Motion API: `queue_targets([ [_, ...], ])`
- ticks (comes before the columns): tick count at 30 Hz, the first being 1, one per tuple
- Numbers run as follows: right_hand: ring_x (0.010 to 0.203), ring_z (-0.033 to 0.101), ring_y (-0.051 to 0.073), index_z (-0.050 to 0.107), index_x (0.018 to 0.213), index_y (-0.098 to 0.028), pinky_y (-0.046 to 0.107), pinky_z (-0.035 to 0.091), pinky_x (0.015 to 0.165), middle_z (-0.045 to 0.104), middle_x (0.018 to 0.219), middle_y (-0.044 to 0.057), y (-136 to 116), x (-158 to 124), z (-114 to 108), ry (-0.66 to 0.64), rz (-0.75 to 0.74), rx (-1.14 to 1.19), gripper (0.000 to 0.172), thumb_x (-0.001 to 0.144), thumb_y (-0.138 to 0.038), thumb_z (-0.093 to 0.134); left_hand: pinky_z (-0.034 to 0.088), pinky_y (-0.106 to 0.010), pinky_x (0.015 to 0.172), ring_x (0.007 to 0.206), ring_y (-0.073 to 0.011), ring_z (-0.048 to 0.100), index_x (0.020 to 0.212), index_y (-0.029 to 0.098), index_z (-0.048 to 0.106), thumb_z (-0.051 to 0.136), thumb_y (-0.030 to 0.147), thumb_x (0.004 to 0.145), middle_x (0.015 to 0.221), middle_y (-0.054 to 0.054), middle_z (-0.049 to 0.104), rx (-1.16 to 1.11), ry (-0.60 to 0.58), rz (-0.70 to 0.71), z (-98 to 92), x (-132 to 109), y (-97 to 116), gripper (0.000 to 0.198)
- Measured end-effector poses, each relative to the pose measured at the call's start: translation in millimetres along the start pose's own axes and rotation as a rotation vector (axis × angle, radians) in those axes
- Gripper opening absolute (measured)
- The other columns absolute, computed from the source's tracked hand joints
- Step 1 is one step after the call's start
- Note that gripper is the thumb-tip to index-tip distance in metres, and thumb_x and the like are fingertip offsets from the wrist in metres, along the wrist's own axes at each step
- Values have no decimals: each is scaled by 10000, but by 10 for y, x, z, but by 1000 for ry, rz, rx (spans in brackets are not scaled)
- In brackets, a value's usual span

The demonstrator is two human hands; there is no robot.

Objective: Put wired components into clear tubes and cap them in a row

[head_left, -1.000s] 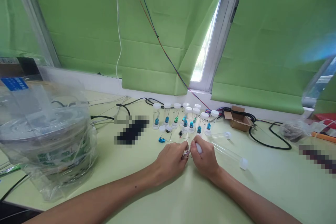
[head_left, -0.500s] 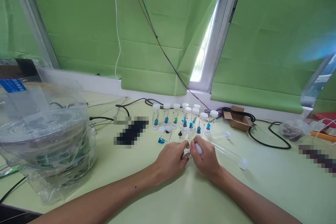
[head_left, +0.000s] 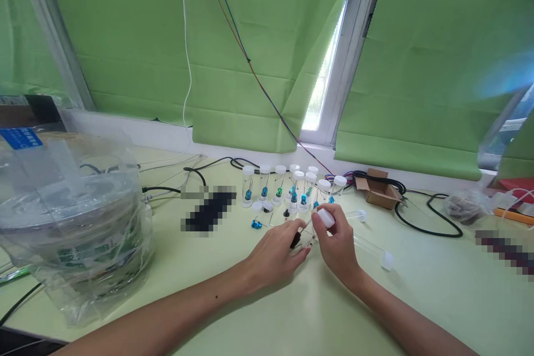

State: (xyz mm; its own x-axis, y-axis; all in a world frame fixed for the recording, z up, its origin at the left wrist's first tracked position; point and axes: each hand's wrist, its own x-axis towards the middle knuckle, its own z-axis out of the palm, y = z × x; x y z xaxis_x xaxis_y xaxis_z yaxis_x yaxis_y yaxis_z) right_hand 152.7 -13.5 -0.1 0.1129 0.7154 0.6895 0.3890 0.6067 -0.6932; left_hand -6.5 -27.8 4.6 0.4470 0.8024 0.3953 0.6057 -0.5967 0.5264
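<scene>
My right hand (head_left: 339,242) pinches a white cap (head_left: 326,218) between thumb and fingers. Thin wire-like pieces show between my two hands, too small to make out. My left hand (head_left: 277,253) is on the table, its fingers partly curled around a small dark piece (head_left: 296,240). Beyond the hands, several clear tubes with white caps stand upright; one tube (head_left: 247,186) at the left holds a blue part. A loose blue part (head_left: 256,224) lies left of my left hand, and a small black piece (head_left: 286,212) lies in front of the tubes.
A clear tube (head_left: 371,247) lies to the right of my right hand. A bagged spool (head_left: 75,222) fills the left side. Behind at the right are an open cardboard box (head_left: 379,192), black cables and a plastic bag (head_left: 463,206).
My right hand has moved slightly right and up with the white cap, away from my left hand. The fingers of my left hand have opened somewhat, showing the dark piece.
</scene>
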Motion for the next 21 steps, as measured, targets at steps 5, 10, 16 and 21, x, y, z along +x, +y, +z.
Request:
queue_targets([
  [5, 551, 472, 113, 542, 964, -206, 231, 425, 507, 546, 730, -21, 60, 48, -32, 13, 69, 47, 232, 923, -433, 519, 424, -307, 716, 848, -206, 584, 1145, 218, 530, 564, 324, 864, 966, -39, 645, -13, 4, -12, 8, -8, -3, 302],
  [10, 560, 489, 113, 531, 1070, -210, 237, 450, 525, 544, 738, -24, 108, 45, -25, -13, 93, 104, 273, 921, -438, 525, 433, -302, 705, 851, -210, 584, 1163, 199, 550, 552, 334, 872, 983, -62, 647, -78, -8, -46, 3, -8, 16, 320],
  [16, 551, 488, 112, 470, 1207, -203, 239, 442, 536, 534, 712, -39, 103, 22, 6, -104, 66, 113, 371, 911, -412, 552, 446, -299, 710, 783, -189, 573, 1138, 189, 591, 551, 350, 872, 941, -64, 657, -155, -7, -34, 2, 4, 28, 314],
  [21, 538, 461, 108, 501, 1202, -197, 226, 418, 498, 519, 696, -34, 92, 11, 3, -97, 81, 119, 367, 918, -427, 537, 433, -288, 688, 743, -170, 546, 1133, 185, 586, 550, 336, 872, 897, -41, 643, -143, 3, -29, 16, 13, 16, 303],
])
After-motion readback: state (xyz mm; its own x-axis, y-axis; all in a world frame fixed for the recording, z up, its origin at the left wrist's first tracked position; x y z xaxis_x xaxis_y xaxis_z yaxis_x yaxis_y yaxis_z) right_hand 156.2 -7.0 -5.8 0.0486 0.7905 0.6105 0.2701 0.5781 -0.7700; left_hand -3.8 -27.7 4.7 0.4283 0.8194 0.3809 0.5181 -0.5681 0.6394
